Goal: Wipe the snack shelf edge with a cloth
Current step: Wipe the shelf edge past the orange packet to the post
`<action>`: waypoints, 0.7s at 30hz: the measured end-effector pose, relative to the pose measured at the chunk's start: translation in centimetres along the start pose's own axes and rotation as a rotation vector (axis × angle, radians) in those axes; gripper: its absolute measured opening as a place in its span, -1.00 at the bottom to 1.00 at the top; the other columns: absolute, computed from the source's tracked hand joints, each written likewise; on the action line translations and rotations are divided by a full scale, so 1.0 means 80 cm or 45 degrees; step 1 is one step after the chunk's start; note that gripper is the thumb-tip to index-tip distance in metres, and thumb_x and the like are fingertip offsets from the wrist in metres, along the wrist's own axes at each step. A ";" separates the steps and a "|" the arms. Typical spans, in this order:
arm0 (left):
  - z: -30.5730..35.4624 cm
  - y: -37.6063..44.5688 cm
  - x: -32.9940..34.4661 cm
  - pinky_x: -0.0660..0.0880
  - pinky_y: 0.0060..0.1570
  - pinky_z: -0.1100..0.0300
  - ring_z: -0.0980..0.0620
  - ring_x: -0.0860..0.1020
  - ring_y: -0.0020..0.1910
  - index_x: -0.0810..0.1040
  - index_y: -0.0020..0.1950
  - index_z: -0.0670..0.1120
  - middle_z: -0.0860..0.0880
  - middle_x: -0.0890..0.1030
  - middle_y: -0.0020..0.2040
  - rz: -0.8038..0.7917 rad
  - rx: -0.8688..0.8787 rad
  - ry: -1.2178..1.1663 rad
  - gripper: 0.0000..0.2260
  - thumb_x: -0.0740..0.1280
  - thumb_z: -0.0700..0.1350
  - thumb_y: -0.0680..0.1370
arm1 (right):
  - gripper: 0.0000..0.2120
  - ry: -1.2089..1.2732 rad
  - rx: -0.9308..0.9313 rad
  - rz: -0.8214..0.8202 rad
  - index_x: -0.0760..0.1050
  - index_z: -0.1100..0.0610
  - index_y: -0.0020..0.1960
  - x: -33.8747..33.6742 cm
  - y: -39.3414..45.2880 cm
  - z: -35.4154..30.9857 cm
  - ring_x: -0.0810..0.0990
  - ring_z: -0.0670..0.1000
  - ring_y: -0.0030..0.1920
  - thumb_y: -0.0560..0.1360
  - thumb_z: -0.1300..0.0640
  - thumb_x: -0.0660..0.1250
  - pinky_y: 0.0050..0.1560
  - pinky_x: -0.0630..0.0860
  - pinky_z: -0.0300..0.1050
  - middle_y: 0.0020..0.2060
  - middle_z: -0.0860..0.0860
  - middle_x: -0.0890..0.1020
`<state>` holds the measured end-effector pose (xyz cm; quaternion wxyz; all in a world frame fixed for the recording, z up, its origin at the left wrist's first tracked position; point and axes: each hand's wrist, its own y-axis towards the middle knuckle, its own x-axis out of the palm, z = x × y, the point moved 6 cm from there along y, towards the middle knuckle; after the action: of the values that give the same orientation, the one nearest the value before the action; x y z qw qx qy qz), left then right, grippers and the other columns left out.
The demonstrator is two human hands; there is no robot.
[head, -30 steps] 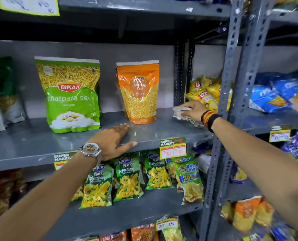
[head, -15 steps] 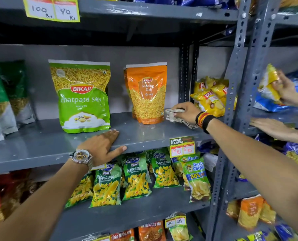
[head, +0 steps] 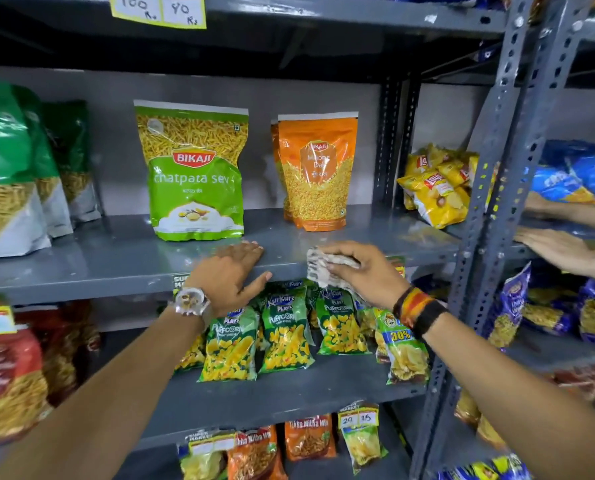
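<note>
Right hand (head: 365, 275) clutches the cloth (head: 318, 270) on the shelf edge (head: 123, 284); left hand (head: 230, 277) rests flat, fingers spread, on that edge beside it.

Bright, even light; glare streaks the glossy orange snack pouch (head: 318, 171); left of it, edge packets blur and bow.

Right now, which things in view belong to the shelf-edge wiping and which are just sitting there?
In the job:
right hand
cloth
shelf edge
left hand, braced on the shelf

Just there:
green sev bag
orange dal bag
puffcorn packets
yellow chip packets
</note>
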<state>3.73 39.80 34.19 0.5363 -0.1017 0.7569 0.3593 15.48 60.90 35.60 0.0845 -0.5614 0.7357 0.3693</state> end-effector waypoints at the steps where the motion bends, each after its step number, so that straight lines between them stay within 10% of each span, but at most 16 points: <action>1: 0.010 -0.017 0.001 0.31 0.47 -0.07 -0.16 0.41 0.47 0.38 0.51 -0.17 -0.18 0.44 0.50 0.096 0.050 -0.037 -0.28 -0.09 0.32 0.62 | -0.73 0.023 0.000 0.002 0.61 0.00 0.16 0.005 -0.015 0.010 0.55 -0.17 0.22 0.50 0.22 0.37 0.30 0.41 -0.22 0.17 -0.12 0.63; 6: 0.054 -0.111 0.063 0.11 0.56 -0.17 -0.18 0.17 0.60 0.31 0.54 -0.25 -0.22 0.26 0.59 0.233 0.238 -0.082 -0.45 0.11 0.07 0.66 | -0.76 -0.027 0.109 -0.208 0.63 -0.01 0.12 0.081 -0.061 0.101 0.57 -0.14 0.22 0.49 0.19 0.39 0.31 0.47 -0.09 0.16 -0.10 0.64; 14: 0.062 -0.197 0.279 0.06 0.49 0.04 -0.22 0.39 0.48 0.39 0.50 -0.26 -0.23 0.42 0.49 -0.439 -0.210 -0.284 -0.32 -0.07 0.25 0.66 | -0.60 -0.488 0.185 -0.494 0.59 -0.05 0.20 0.225 -0.059 0.242 0.43 0.05 0.38 0.52 0.32 0.19 0.42 0.34 -0.02 0.30 -0.04 0.56; 21: 0.081 -0.241 0.385 -0.01 0.54 -0.01 -0.23 0.25 0.56 0.23 0.58 -0.23 -0.20 0.26 0.59 -0.576 -0.450 -0.342 -0.19 -0.08 0.37 0.59 | -0.42 -0.724 0.236 -0.689 -0.12 -0.14 0.55 0.285 -0.140 0.323 -0.25 0.01 0.57 0.60 -0.16 0.01 0.54 -0.15 0.22 0.57 -0.09 -0.16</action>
<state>6.47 37.21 -2.52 0.6718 -0.3108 0.5632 0.3672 9.83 58.86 -0.14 0.4290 -0.6003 0.5388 0.4066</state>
